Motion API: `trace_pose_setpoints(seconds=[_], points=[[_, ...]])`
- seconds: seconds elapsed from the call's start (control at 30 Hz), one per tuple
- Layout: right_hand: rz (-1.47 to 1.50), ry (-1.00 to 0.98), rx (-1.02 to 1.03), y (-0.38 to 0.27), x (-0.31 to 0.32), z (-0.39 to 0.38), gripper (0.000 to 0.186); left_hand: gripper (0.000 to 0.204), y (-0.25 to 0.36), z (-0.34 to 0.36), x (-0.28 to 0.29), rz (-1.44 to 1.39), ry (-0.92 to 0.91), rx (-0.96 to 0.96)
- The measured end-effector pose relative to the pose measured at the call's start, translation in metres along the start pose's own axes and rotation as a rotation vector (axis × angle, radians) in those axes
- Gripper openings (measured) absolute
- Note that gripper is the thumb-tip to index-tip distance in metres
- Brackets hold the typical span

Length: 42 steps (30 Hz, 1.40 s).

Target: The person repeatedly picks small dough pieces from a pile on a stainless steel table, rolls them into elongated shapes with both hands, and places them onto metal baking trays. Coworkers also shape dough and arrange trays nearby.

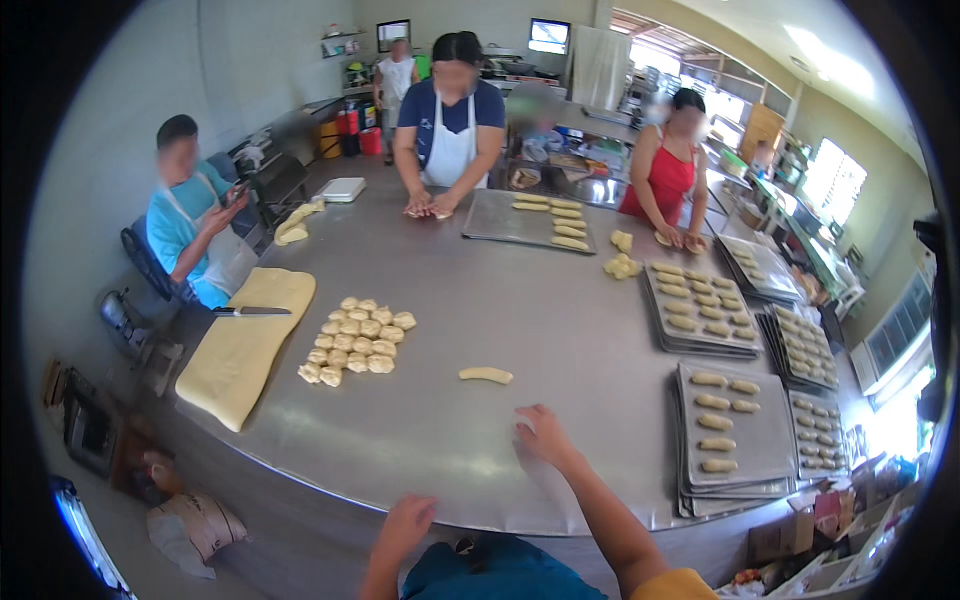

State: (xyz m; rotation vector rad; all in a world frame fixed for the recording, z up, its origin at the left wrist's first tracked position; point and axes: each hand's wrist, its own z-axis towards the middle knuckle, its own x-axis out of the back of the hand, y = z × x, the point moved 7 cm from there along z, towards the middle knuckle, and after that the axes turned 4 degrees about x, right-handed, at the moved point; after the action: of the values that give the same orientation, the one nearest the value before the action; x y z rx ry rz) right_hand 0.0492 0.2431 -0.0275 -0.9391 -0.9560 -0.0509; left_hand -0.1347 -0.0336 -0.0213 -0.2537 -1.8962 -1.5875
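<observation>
A single rolled dough log (486,375) lies on the steel table (450,300) in front of me. Just nearer to me, my right hand (541,434) is over the tabletop with its fingers apart, holding nothing and not touching the log. My left hand (408,521) is at the table's front edge, its fingers loosely stretched to the right and nothing visible in them. Left of the log sits a cluster of dough pieces (360,341). Farther left is a large flat dough slab (235,345) with a knife (252,311) lying across it.
Stacked baking trays with dough logs (745,455) stand at the right, more trays (700,310) behind them. Across the table, two people (450,120) (672,170) handle dough. A seated person (195,215) holds a phone at the left. A sack (197,525) lies on the floor.
</observation>
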Motion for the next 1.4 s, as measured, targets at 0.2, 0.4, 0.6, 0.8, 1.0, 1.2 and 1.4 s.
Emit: trace_pose_setpoints(seconds=[0.2,0.4,0.6,0.8,1.0,1.2,1.4], points=[[-0.39,-0.019,-0.088,0.006,-0.052,0.116,0.048,0.023,-0.029,-0.032,0.025,0.16,0.132,-0.12],[-0.248,0.02,-0.206,0.043,-0.078,0.125,0.037,0.029,-0.066,-0.047,0.037,0.25,0.022,0.129],[1.16,0.451,-0.504,0.052,-0.028,0.061,0.038,0.032,-0.019,0.004,0.022,0.202,-0.084,0.033],[0.169,0.413,-0.204,0.024,0.063,0.006,0.035,0.02,0.069,0.047,0.006,0.028,-0.088,-0.239],[-0.412,-0.075,-0.183,0.015,-0.016,-0.027,0.055,0.026,0.069,0.067,-0.022,0.117,0.045,-0.439],[-0.501,0.086,-0.211,0.041,-0.025,0.003,0.067,0.035,0.015,0.083,-0.019,0.19,0.278,-0.241],[-0.671,0.117,-0.365,0.089,0.004,0.105,0.068,0.035,0.012,0.089,-0.019,0.417,0.394,-0.296]])
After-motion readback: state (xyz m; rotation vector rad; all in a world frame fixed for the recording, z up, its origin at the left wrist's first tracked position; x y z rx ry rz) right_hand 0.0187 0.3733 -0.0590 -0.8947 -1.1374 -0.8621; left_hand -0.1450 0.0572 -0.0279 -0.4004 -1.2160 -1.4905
